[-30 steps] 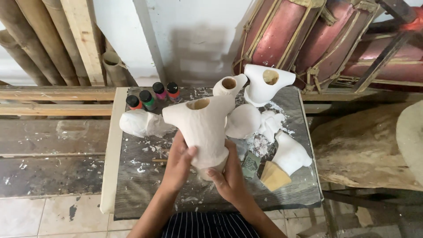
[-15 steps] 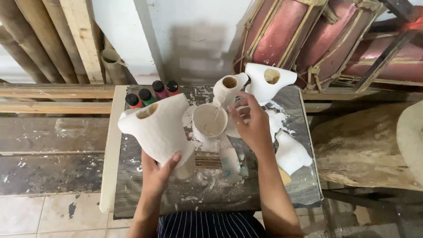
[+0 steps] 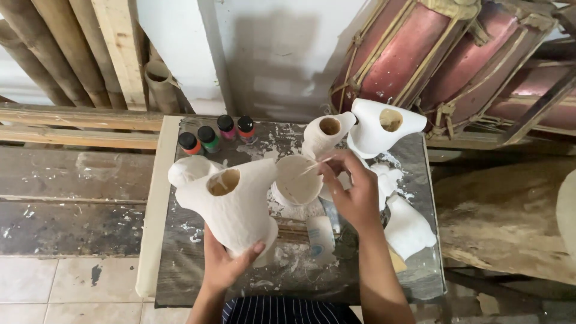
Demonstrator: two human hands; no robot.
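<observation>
My left hand (image 3: 225, 264) holds a large white hollow papier-mâché figure (image 3: 231, 201) from below, its round opening facing up. My right hand (image 3: 351, 186) pinches a thin stick or brush (image 3: 315, 166) whose tip reaches over a white cup of paste or paint (image 3: 296, 182) at the table's middle. Behind the cup stand two more white hollow figures, one (image 3: 324, 132) nearer and one (image 3: 381, 126) further right.
Several small paint bottles (image 3: 216, 133) with coloured caps line the back left of the splattered table (image 3: 300, 270). White figure pieces (image 3: 408, 225) lie at the right, a small tube (image 3: 320, 234) near the front. Bamboo poles (image 3: 54, 54) and red drums (image 3: 432, 54) stand behind.
Earlier both hands held the large figure in front of me. My left hand has since carried it left, and my right hand let go and took the stick over the cup.
</observation>
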